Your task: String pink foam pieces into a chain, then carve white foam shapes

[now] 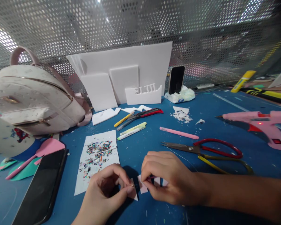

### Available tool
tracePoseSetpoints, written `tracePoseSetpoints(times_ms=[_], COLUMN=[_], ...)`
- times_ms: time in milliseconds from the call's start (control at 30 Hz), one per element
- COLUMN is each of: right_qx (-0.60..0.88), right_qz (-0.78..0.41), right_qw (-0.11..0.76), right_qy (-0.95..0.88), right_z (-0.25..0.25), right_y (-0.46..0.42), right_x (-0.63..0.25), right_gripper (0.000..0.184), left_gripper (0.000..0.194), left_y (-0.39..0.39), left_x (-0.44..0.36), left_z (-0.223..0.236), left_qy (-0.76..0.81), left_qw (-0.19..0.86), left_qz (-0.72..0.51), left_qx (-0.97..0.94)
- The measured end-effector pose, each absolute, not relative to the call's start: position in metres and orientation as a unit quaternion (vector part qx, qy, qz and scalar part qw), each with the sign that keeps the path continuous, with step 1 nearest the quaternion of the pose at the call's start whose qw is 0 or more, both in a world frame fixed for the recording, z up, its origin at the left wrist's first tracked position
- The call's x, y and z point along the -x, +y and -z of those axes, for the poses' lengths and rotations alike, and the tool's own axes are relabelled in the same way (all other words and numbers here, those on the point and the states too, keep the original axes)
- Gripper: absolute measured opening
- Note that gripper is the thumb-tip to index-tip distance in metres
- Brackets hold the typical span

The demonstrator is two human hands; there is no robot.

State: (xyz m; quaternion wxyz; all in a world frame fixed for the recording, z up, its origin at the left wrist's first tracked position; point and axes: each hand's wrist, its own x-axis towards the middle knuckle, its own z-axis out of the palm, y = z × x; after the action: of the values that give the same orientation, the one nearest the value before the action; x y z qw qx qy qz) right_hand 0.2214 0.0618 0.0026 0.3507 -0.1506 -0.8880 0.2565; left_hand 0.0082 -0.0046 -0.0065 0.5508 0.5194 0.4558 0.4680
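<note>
My left hand (107,187) is closed in a pinch, thumb and forefinger meeting at the edge of a small pale pink piece (134,194) with a slanted side. A tiny shiny spot shows at those fingertips, too small to name. Close by on the right, my right hand (167,178) pinches at the top of another pale pink piece (143,187). More flat pink pieces (157,182) show in a row beneath its curled fingers, partly hidden. Whether the pieces are joined I cannot tell. Left of the hands, a white sheet (81,182) bears many small multicoloured beads or sequins (99,148).
Scissors (196,148) with red and yellow handles lie beyond my right forearm. A pink glue gun (259,120) is at the right. Pens (179,132), a cutter (152,112), white foam boards (99,90), a dark phone (41,187) and a backpack (32,97) surround the work area.
</note>
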Motion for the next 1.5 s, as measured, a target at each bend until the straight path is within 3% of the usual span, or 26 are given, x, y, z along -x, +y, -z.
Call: tracePoseSetpoints(times_ms=[333,600,1500], right_qx=[0.133,0.100,0.136], right_qz=[-0.210,-0.160,-0.220], right_qw=[0.336,0.327,0.327], right_qy=[-0.909,-0.926,-0.909], right_z=[0.000,0.002,0.002], right_y=[0.061,0.062,0.062], right_x=[-0.220,-0.221,-0.221], right_gripper=[0.006,0.003,0.013], left_gripper=[0.010,0.009,0.002], left_y=[-0.007,-0.008,-0.014], left_x=[-0.003,-0.008,-0.016], left_z=[0.004,0.003,0.000], left_qy=[0.471,0.502,0.509], left_qw=[0.473,0.459,0.416], left_qz=[-0.378,-0.385,-0.406], left_qx=[-0.642,-0.624,-0.635])
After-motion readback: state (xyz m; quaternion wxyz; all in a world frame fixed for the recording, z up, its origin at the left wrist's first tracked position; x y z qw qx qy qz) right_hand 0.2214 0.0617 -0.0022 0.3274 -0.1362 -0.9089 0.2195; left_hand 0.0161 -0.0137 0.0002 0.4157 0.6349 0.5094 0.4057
